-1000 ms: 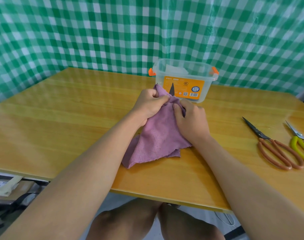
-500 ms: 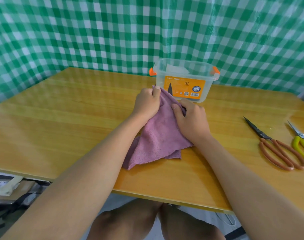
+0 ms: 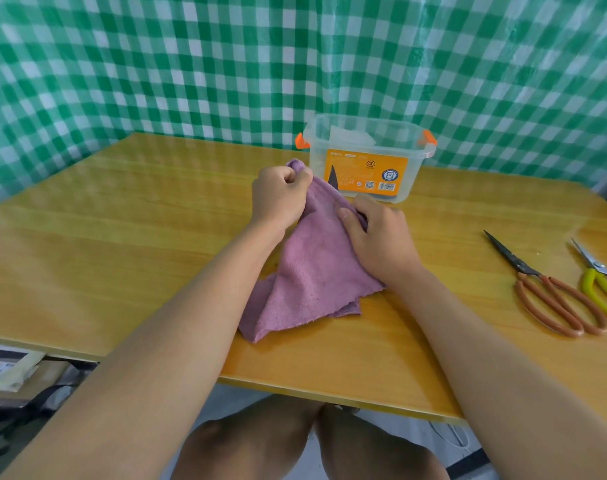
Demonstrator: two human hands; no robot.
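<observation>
left hand [image 3: 281,192] fisted round purple cloth [image 3: 309,271] corner, pulled farther from right hand [image 3: 378,237], which pinches its fold | cloth mid-bench, toward far edge, before clear box [image 3: 364,157] | wiping stroke likely underway

The cloth [image 3: 312,271] is dusty purple. The table [image 3: 122,220] is honey-yellow wood grain. The box [image 3: 366,157] is clear with orange clips and an orange label. One pair of scissors [image 3: 551,292] has brown-red handles, the other scissors [image 3: 603,289] yellow. The curtain [image 3: 225,64] is green-and-white check.
</observation>
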